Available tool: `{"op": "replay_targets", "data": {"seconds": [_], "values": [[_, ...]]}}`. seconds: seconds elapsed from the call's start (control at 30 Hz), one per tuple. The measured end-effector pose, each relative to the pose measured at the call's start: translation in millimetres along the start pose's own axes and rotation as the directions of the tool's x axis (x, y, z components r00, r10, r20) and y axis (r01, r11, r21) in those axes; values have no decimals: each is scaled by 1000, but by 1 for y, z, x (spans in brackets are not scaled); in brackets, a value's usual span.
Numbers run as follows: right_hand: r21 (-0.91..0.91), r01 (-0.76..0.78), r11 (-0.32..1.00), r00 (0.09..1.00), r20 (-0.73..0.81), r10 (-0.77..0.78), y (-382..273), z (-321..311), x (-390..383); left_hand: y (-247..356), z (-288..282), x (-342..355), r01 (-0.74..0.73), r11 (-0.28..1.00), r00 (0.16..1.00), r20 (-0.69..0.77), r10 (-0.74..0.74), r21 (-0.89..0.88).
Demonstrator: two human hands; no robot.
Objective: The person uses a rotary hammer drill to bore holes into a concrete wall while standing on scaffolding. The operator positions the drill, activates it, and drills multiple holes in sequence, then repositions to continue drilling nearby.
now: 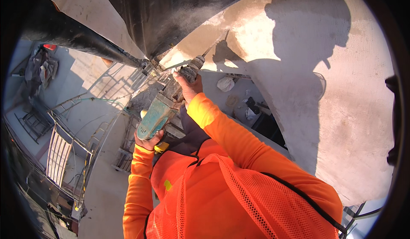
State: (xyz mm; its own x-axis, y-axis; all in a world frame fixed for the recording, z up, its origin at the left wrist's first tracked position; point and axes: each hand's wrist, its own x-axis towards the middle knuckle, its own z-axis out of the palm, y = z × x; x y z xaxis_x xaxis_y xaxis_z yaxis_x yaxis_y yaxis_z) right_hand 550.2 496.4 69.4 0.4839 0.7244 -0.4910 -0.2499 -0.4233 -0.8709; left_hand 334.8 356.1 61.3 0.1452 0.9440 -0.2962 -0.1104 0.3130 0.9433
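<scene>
A teal rotary hammer drill (154, 116) with a dusty grey front is held across in front of me, pointing up and right. My left hand (149, 140) is closed round its rear end. My right hand (191, 88) grips the front part, just behind the chuck (197, 62). From the chuck a long spiral drill bit (215, 44) reaches toward the sunlit plastered wall (294, 68). Whether its tip touches the wall I cannot tell. A yellow piece (161, 147) shows beside my left hand, partly hidden.
A thick black pipe (81, 34) slants in from the upper left, near a dark panel (162, 12). Metal scaffolding (60, 157) with a slatted platform stands below left. Under my right arm, a gap shows a white bag (225, 84) and debris. My shadow falls across the wall.
</scene>
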Motion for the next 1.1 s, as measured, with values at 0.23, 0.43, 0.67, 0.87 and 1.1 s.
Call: {"op": "replay_targets", "data": {"seconds": [0.23, 0.43, 0.67, 0.87, 1.1], "values": [[-46, -13, 999, 1000, -13, 13, 4, -3, 8, 5, -1, 7, 76, 997, 997, -13, -77, -11], [-45, -29, 999, 996, 87, 33, 4, -9, 15, 15, 4, 5, 70, 993, 997, -19, -68, 94], [-25, -94, 995, 990, 104, 96, -2, -14, 14, 5, 12, 3, 82, 995, 995, -61, -79, 57], [1, -80, 997, 986, 147, 79, 4, -16, 22, 8, 16, 2, 90, 994, 994, -64, -86, 61], [-26, -104, 994, 989, 100, 106, -3, -14, 20, 4, 13, 3, 48, 990, 999, -24, -46, 131]]}}
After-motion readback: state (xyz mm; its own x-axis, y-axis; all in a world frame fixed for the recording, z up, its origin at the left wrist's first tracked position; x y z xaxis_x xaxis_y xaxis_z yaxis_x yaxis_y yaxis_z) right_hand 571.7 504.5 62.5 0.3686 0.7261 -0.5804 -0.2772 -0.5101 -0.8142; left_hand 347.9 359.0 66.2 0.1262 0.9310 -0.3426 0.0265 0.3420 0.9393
